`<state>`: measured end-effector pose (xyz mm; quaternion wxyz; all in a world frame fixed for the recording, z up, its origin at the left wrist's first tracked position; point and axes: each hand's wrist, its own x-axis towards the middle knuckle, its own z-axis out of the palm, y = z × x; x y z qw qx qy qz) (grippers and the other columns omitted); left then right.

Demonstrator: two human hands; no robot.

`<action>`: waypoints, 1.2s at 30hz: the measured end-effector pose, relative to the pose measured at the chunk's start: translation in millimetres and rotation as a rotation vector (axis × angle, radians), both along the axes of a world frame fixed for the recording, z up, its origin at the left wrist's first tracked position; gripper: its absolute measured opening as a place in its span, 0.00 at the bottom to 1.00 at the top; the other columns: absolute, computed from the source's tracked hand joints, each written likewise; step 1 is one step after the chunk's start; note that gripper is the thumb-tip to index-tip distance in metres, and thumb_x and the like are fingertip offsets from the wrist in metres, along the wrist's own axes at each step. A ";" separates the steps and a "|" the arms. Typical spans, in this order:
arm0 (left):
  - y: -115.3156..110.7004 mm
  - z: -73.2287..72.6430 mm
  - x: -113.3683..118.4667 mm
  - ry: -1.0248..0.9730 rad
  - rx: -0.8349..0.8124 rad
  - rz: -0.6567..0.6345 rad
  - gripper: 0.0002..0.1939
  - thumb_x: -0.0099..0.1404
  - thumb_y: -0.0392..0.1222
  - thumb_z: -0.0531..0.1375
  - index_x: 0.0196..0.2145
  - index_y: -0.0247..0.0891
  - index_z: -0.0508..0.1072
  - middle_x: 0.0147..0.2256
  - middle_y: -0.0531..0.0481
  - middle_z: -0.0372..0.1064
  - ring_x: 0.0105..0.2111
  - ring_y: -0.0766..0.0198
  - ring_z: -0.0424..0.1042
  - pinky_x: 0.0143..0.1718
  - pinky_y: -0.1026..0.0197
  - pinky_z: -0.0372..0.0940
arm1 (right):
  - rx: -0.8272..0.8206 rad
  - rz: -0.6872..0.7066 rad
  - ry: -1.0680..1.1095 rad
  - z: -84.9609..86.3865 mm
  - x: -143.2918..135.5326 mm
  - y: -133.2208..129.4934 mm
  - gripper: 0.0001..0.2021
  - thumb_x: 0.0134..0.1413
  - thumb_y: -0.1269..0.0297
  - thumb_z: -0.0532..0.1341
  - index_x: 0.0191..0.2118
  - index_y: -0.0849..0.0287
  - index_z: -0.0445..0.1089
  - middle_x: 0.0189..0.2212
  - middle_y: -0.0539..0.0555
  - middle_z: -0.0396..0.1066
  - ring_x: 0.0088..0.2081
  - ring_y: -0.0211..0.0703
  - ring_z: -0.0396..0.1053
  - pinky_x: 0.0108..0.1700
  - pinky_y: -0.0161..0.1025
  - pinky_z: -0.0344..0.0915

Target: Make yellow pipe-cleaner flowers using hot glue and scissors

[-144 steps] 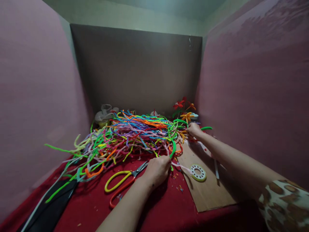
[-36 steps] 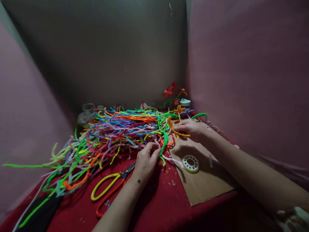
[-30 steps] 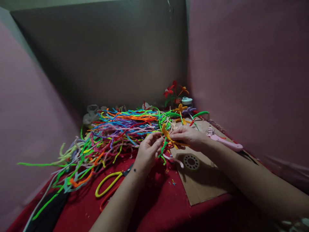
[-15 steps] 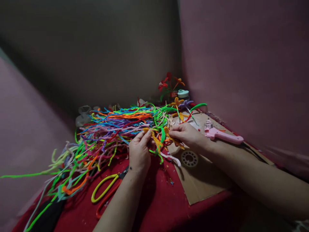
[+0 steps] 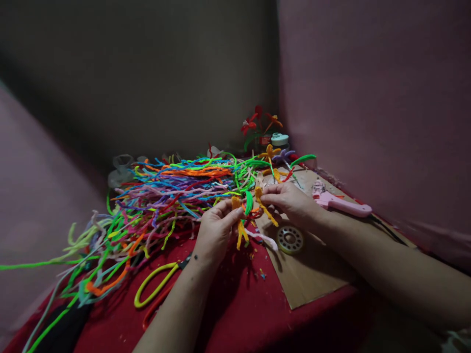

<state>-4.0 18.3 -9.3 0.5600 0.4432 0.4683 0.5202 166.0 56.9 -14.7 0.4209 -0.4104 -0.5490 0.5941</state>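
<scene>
Pipe-cleaner work seen from the wearer's head. The two hands are apart, each pinching an orange piece between thumb and fingers: the left hand [image 5: 217, 228] holds the left piece [image 5: 241, 236], its forked end pointing down, and the right hand [image 5: 294, 203] holds the right piece [image 5: 267, 212], at the edge of the cardboard. Between them stands a green loop [image 5: 248, 203]; just below it lies a pale strip [image 5: 263, 239]. The cardboard [image 5: 316, 282] rests on the worktop [image 5: 235, 318], which is covered in red cloth, and bears a perforated ring [image 5: 290, 251] and a pink glue gun [image 5: 344, 203]. Scissors [image 5: 137, 296] lie partly behind the left forearm, and a tangled heap of stems [image 5: 176, 191] in many colours spreads across the left and centre. Beyond the right hand stand an orange flower [image 5: 270, 153] and a purple flower [image 5: 283, 157]. The room is dim, with a dark back wall [image 5: 147, 73] and a pink right wall [image 5: 368, 98]. At the rear, a jar [image 5: 279, 139] wears a pale blue lid, near red flowers [image 5: 250, 123]; a clear container [image 5: 119, 171] stands behind the heap. The contents of both vessels are indistinct.
</scene>
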 end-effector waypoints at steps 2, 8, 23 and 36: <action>-0.4 -1.3 1.2 -0.017 -0.001 0.012 0.13 0.46 0.37 0.68 0.32 0.34 0.73 0.25 0.53 0.71 0.20 0.73 0.65 0.20 0.72 0.57 | -0.019 -0.008 -0.031 -1.0 -0.2 1.2 0.04 0.42 0.70 0.58 0.22 0.59 0.61 0.11 0.43 0.56 0.12 0.29 0.54 0.14 0.28 0.47; 1.2 -7.6 -2.1 0.055 -0.034 -0.052 0.11 0.51 0.41 0.66 0.32 0.34 0.73 0.22 0.53 0.69 0.17 0.73 0.63 0.18 0.71 0.57 | 0.176 -0.103 -0.334 -9.5 0.0 7.9 0.03 0.44 0.73 0.55 0.27 0.59 0.64 0.12 0.45 0.61 0.13 0.35 0.58 0.16 0.32 0.52; -3.5 -8.3 3.3 -0.073 -0.079 -0.271 0.12 0.58 0.45 0.61 0.35 0.33 0.72 0.22 0.52 0.69 0.16 0.76 0.59 0.18 0.72 0.53 | 0.240 0.028 -0.079 12.7 -6.3 -18.5 0.08 0.47 0.63 0.62 0.27 0.64 0.69 0.19 0.47 0.65 0.18 0.28 0.58 0.20 0.29 0.54; -9.2 -4.8 -4.1 -0.319 -0.266 -0.551 0.09 0.62 0.41 0.57 0.35 0.32 0.72 0.24 0.51 0.66 0.12 0.81 0.49 0.12 0.74 0.44 | 0.407 -0.142 -0.093 13.9 -3.0 -20.3 0.07 0.51 0.68 0.59 0.25 0.63 0.67 0.16 0.45 0.63 0.17 0.28 0.57 0.19 0.29 0.53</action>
